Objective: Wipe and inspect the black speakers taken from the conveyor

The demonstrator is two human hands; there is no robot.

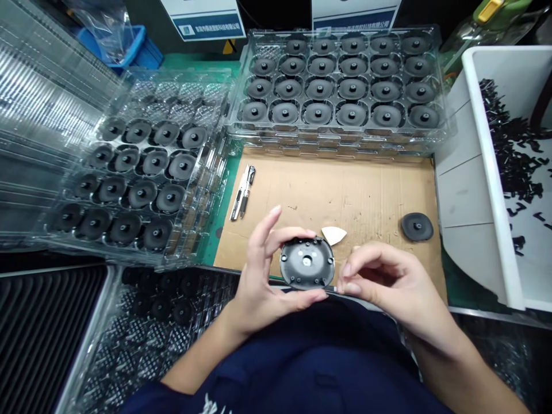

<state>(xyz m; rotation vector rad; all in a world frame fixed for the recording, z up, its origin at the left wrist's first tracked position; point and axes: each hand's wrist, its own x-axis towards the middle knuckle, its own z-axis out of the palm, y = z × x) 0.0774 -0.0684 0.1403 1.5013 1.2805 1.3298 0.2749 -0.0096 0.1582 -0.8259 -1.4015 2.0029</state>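
Observation:
A black round plastic cover (pixel 307 264) is held between the thumb and fingers of my left hand (pixel 269 273). Its inner side, with a central hole and small posts, faces me. Just right of it is my right hand (pixel 379 279), thumb and forefinger pinched together; what they grip, if anything, is too small to name. Beyond the cover lies a pale, rounded triangular piece (pixel 333 234) on the cardboard sheet (pixel 323 184). Another black cover (pixel 417 226) rests at the sheet's right side, its stubby knob facing up.
Stacked clear trays of black covers stand at the back (pixel 340 129) and at the left (pixel 181 190). A white bin (pixel 487 144) on the right holds small black parts (pixel 513 144). A knife and a pen (pixel 244 192) lie on the cardboard. A blue basket (pixel 142 49) is behind.

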